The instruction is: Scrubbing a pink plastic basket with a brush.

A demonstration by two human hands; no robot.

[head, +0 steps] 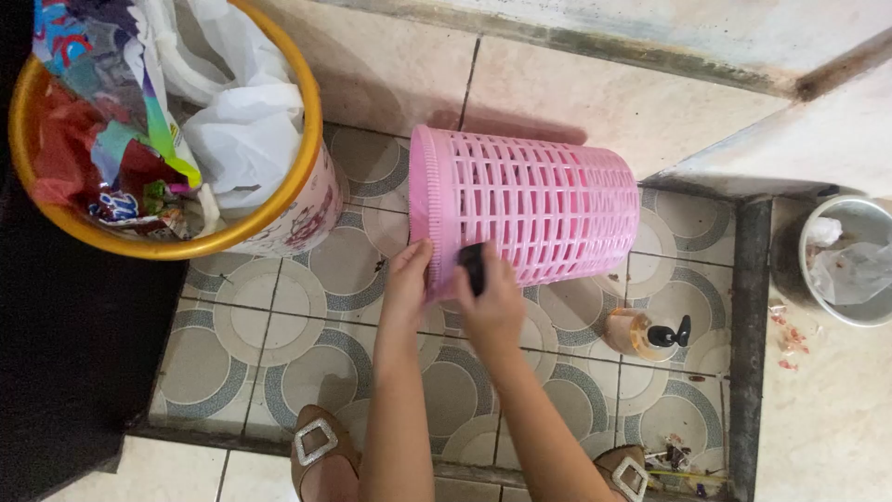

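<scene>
A pink slotted plastic basket (539,204) lies on its side on the patterned tile floor, its rim facing left. My left hand (407,284) grips the basket's rim at the lower left edge. My right hand (491,302) is closed around a small black object (473,268), which it presses against the basket's near side. Both forearms reach up from the bottom of the head view.
A yellow-rimmed bin (279,223) full of plastic bags and wrappers stands at the upper left. A pump bottle of amber liquid (646,335) lies on the tiles to the right. A grey bucket (850,260) sits at the far right beyond a dark threshold strip (748,344). My sandalled feet (321,451) are at the bottom.
</scene>
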